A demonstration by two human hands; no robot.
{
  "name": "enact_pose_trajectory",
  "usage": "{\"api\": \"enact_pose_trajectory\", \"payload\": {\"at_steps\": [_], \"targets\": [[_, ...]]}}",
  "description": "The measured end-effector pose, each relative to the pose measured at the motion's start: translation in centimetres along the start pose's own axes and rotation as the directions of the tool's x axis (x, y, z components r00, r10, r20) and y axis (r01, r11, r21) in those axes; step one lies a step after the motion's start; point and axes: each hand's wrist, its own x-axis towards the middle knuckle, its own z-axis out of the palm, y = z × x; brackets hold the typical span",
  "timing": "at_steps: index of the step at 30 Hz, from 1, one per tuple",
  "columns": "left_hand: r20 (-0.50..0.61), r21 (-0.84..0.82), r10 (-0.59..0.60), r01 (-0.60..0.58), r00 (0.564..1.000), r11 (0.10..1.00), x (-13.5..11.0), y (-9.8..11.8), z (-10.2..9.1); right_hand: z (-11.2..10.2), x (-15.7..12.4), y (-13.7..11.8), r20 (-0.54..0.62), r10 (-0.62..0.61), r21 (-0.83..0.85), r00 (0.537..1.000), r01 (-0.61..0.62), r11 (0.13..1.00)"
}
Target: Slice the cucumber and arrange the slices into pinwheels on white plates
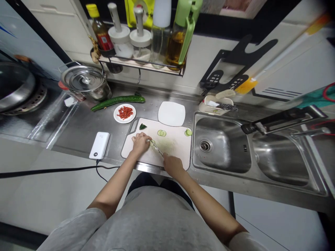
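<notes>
My left hand point(140, 143) rests curled on a pale cutting board point(178, 146), its fingers pressed on a small piece of cucumber point(152, 142). My right hand point(172, 164) grips a knife point(157, 149) whose blade points up-left and meets the cucumber piece. Cut cucumber slices point(161, 132) lie on the board's middle, more slices point(188, 132) at its right edge. A dark green cucumber end point(142, 126) sits near the board's handle.
A whole cucumber point(117, 102), a small plate of red chilli pieces point(125, 113) and an empty white plate point(171, 113) lie behind the board. A white power bank point(99, 145) is at left, a steel pot point(85, 83) behind, a double sink point(222, 148) at right.
</notes>
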Motion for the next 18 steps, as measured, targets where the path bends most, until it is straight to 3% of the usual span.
{"api": "enact_pose_trajectory", "payload": {"at_steps": [18], "targets": [[-0.01,0.009,-0.005,0.005,1.0,1.0,0.29,0.06,0.11,0.85,0.08,-0.41,-0.016,-0.001,0.067,1.0,0.002,0.998]]}}
